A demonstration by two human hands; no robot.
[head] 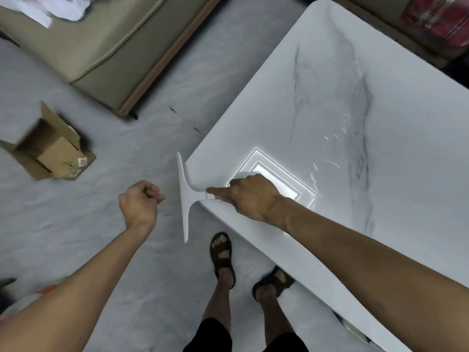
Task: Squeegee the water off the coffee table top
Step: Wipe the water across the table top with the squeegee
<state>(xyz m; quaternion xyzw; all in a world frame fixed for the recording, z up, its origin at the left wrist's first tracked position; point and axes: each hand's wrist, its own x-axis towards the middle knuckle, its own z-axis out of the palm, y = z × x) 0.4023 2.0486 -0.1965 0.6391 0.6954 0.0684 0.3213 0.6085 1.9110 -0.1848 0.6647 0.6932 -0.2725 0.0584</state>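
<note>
Both outstretched: right grip (pixel 250 196) holds squeegee (pixel 186 199), left grip (pixel 139 201) fisted, empty.

At frame centre the right hand (pixel 250 196) holds the handle of a white squeegee (pixel 184 196), whose blade hangs past the corner of the marbled coffee table (pixel 355 97). Water streaks (pixel 330 161) glint right of centre. Left of it, the left hand (pixel 139 201) is fisted, holding nothing. 1 cardboard box (pixel 48 148) lies at the left.

A home living room. A sofa (pixel 101 47) fills the upper left. A marble-look coffee table (pixel 355 85) spans the right.
</note>
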